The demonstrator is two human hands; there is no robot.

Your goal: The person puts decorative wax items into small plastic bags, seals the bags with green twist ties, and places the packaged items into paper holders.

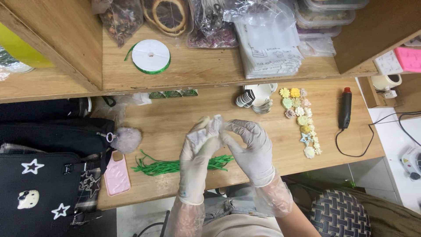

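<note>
Both of my hands wear pale thin gloves and meet above the wooden desk (pixel 175 118). My left hand (pixel 198 151) and my right hand (pixel 250 147) pinch a small whitish object (pixel 215 123) between their fingertips; I cannot tell what it is. Under my hands lies a bundle of thin green strips (pixel 162 166). To the right, a column of small pastel flower-shaped pieces (pixel 300 118) rests on the desk.
A pink phone (pixel 116 173), a grey pompom (pixel 126 139) and a black bag with star shapes (pixel 39 188) lie at left. A black corded tool (pixel 345 109) is at right. The shelf holds a green ribbon spool (pixel 151 56) and plastic bags (pixel 263 39). A patterned stool (pixel 340 215) stands below.
</note>
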